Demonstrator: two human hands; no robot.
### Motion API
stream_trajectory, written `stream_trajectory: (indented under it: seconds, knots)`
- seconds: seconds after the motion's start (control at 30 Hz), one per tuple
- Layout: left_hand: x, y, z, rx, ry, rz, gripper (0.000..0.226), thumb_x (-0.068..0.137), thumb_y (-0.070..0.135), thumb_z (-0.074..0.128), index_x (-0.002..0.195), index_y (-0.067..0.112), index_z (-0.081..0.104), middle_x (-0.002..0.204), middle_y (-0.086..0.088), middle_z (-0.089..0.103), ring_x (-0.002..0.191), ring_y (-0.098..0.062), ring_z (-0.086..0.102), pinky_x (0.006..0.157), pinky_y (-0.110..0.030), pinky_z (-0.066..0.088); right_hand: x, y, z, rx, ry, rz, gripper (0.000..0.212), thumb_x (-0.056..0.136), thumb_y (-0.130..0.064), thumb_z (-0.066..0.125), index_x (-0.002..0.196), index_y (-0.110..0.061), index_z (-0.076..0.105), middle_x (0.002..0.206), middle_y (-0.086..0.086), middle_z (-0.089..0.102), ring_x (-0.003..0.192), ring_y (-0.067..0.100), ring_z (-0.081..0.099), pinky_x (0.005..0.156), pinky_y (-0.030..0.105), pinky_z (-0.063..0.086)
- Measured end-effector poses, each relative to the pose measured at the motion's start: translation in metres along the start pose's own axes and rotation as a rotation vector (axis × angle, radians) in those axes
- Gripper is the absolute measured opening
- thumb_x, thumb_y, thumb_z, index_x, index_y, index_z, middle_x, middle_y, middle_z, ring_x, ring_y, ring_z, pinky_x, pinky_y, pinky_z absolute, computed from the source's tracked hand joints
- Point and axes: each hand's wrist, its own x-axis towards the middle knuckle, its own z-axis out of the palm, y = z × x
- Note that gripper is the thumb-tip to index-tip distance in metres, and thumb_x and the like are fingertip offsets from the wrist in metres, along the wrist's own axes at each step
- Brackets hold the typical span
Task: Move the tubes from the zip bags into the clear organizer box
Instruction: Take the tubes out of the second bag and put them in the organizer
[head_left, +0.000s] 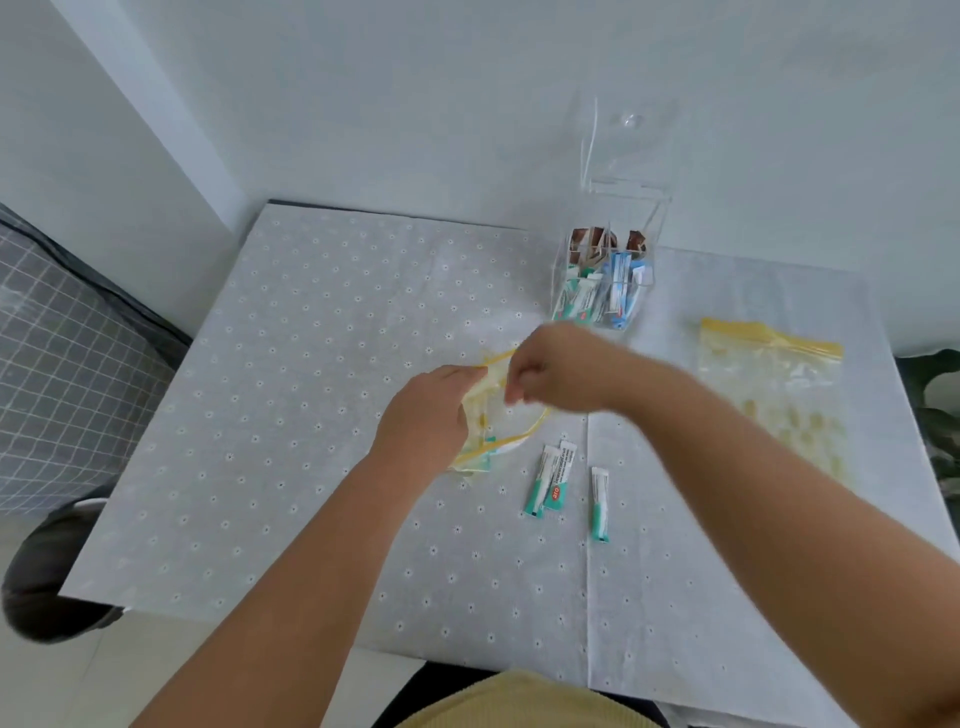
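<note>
Crumpled clear zip bag with yellow seal strip (498, 415) held just above the white eyelet tablecloth (260, 415), mouth gaping. Left hand (423, 415) pinched on one lip, blurred right hand (550, 371) pinching the other. Three teal-and-white tubes (550, 480) loose beside it; clear acrylic organizer box (605, 280) beyond, holding more.

Both forearms are seen bare, no sleeves, no watch or rings visible. A pale yellow knit garment (524, 701) is worn at torso, approx. ribbed.
</note>
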Motion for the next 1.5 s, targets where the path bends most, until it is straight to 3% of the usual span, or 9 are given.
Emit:
stream_trajectory:
  seconds: [0.13,0.33,0.53,0.73,0.8,1.03,1.27,1.37,1.5]
  knots:
    - [-0.005,-0.001,0.003,-0.025,-0.021,0.039,0.060,0.083,-0.007,0.043,0.132,0.026,0.056,0.133,0.002,0.059,0.115,-0.023,0.056,0.096,-0.035,0.047,0.040,0.010,0.078,-0.196,-0.125,0.091,0.030,0.088,-0.004,0.052,0.109,-0.012,0.071,0.111,0.010,0.067,0.100,0.027,0.064,0.088,0.037,0.054]
    - [-0.016,-0.006,0.004,-0.020,-0.022,0.045,0.059,0.084,-0.008,0.045,0.132,0.025,0.056,0.134,0.005,0.058,0.115,-0.021,0.054,0.097,-0.034,0.047,0.049,0.027,0.121,-0.117,-0.069,0.126,0.038,0.076,-0.041,0.074,0.112,-0.031,0.066,0.120,-0.003,0.059,0.119,0.024,0.049,0.105,0.050,0.033]
    - [-0.026,-0.008,0.003,0.013,-0.030,0.049,0.059,0.084,-0.007,0.046,0.132,0.026,0.056,0.135,0.007,0.057,0.109,-0.022,0.054,0.088,-0.027,0.043,0.044,0.019,0.131,-0.031,0.000,0.188,0.057,0.078,-0.046,0.070,0.131,-0.035,0.052,0.118,-0.008,0.065,0.114,0.021,0.057,0.097,0.037,0.034]
    - [-0.025,-0.007,0.003,-0.003,-0.022,0.043,0.056,0.086,-0.006,0.045,0.132,0.024,0.057,0.134,0.004,0.058,0.112,-0.023,0.054,0.094,-0.035,0.048,0.047,0.017,0.139,0.151,0.038,0.270,0.033,0.086,-0.035,0.063,0.118,-0.028,0.065,0.117,-0.004,0.066,0.111,0.019,0.058,0.085,0.027,0.035]
    - [-0.024,-0.008,0.003,-0.013,-0.022,0.050,0.055,0.085,-0.006,0.045,0.130,0.024,0.058,0.132,0.004,0.060,0.111,-0.024,0.055,0.092,-0.036,0.049,0.046,0.015,0.138,0.182,0.052,0.288,0.029,0.087,-0.033,0.063,0.114,-0.022,0.067,0.114,-0.002,0.066,0.111,0.020,0.056,0.093,0.028,0.035]
    - [-0.021,-0.006,0.005,-0.011,-0.027,0.036,0.055,0.087,-0.006,0.045,0.133,0.023,0.056,0.134,0.004,0.058,0.117,-0.022,0.054,0.096,-0.034,0.047,0.049,0.013,0.122,0.090,-0.030,0.298,0.022,0.088,-0.022,0.058,0.101,-0.009,0.071,0.100,0.005,0.070,0.092,0.022,0.062,0.074,0.031,0.044]
    - [-0.011,0.002,0.001,0.008,-0.005,0.053,0.059,0.084,-0.007,0.046,0.132,0.025,0.056,0.133,0.006,0.059,0.112,-0.023,0.056,0.093,-0.034,0.049,0.017,0.009,0.091,-0.109,0.199,0.189,0.030,0.087,-0.001,0.051,0.104,-0.016,0.071,0.102,0.009,0.067,0.092,0.029,0.065,0.075,0.031,0.052]
    - [-0.008,0.003,0.001,0.022,-0.012,0.055,0.059,0.085,-0.006,0.045,0.134,0.025,0.054,0.135,0.007,0.057,0.114,-0.023,0.055,0.094,-0.032,0.046,-0.014,0.018,0.036,0.037,0.320,0.152,0.022,0.092,-0.011,0.057,0.103,-0.017,0.075,0.097,0.000,0.072,0.084,0.017,0.065,0.083,0.027,0.053]
    - [-0.005,0.002,0.004,0.041,-0.047,0.022,0.060,0.088,-0.004,0.040,0.138,0.030,0.048,0.139,0.011,0.052,0.120,-0.019,0.050,0.098,-0.030,0.043,-0.040,0.050,-0.047,0.200,0.525,0.170,0.015,0.082,-0.012,0.071,0.093,-0.021,0.077,0.075,-0.008,0.068,0.056,-0.011,0.057,0.060,-0.001,0.041]
